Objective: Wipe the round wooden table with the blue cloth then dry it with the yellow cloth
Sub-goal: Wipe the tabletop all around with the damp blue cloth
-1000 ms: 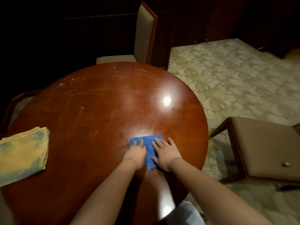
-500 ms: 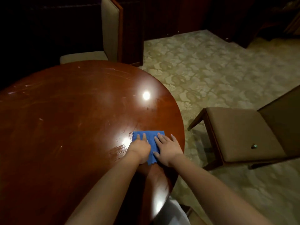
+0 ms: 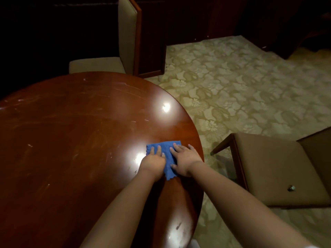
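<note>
A folded blue cloth (image 3: 166,149) lies flat on the round wooden table (image 3: 75,136), close to its right edge. My left hand (image 3: 154,161) presses on the cloth's left half with straight fingers. My right hand (image 3: 184,158) lies flat on the right half, fingers spread, the little finger reaching the bare wood. The glossy tabletop shows streaks, scratches and lamp reflections. The yellow cloth is out of view.
A cream upholstered chair (image 3: 125,38) stands at the table's far side. A brown padded chair (image 3: 272,167) stands to the right on the patterned carpet (image 3: 232,90), a small metal object (image 3: 291,188) on its seat. Dark wooden furniture (image 3: 223,18) lines the back.
My view has swung to the right, so the yellow cloth at the table's left has left the frame. Both hands have slid the blue cloth toward the table's right edge.
</note>
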Demonstrator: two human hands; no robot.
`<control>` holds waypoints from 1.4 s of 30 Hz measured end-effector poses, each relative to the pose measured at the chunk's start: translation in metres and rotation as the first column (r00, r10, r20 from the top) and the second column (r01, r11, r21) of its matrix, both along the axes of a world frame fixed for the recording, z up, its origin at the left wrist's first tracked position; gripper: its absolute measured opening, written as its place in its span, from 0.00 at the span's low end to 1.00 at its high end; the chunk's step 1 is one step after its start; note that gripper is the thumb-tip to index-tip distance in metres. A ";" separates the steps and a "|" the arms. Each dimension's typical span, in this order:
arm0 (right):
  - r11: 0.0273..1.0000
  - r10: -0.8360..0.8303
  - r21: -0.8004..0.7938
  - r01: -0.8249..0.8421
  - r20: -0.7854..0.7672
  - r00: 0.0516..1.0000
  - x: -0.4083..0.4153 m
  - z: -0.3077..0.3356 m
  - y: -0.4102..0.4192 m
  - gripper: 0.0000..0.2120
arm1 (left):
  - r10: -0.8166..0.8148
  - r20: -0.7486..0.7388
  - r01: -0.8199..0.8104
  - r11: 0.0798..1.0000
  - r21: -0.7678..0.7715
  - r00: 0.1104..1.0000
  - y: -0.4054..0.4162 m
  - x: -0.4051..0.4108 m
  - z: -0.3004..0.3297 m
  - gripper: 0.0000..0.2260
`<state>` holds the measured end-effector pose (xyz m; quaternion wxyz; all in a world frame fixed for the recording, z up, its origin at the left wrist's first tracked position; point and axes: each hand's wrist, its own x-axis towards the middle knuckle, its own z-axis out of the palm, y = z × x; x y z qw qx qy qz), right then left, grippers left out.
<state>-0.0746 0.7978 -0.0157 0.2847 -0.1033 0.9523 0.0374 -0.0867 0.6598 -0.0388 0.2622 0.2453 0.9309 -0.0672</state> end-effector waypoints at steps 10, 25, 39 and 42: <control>0.998 0.059 -0.019 -0.060 -0.025 0.998 -0.094 -0.008 0.021 0.33 | 0.142 0.003 -0.142 0.986 0.082 0.990 0.020 -0.086 -0.004 0.25; 0.991 0.087 -0.099 -0.093 -0.060 0.994 -0.140 -0.016 0.043 0.33 | 0.231 -0.038 -0.229 0.972 0.052 0.972 0.034 -0.121 0.003 0.23; 0.999 0.015 -0.051 -0.014 0.014 1.000 -0.009 -0.001 0.064 0.35 | 0.089 0.011 -0.090 0.995 0.034 0.996 0.056 -0.009 0.002 0.25; 0.999 0.037 -0.032 -0.037 0.009 0.999 -0.011 -0.002 0.066 0.35 | 0.094 0.018 -0.094 0.995 0.030 0.995 0.059 -0.011 0.002 0.25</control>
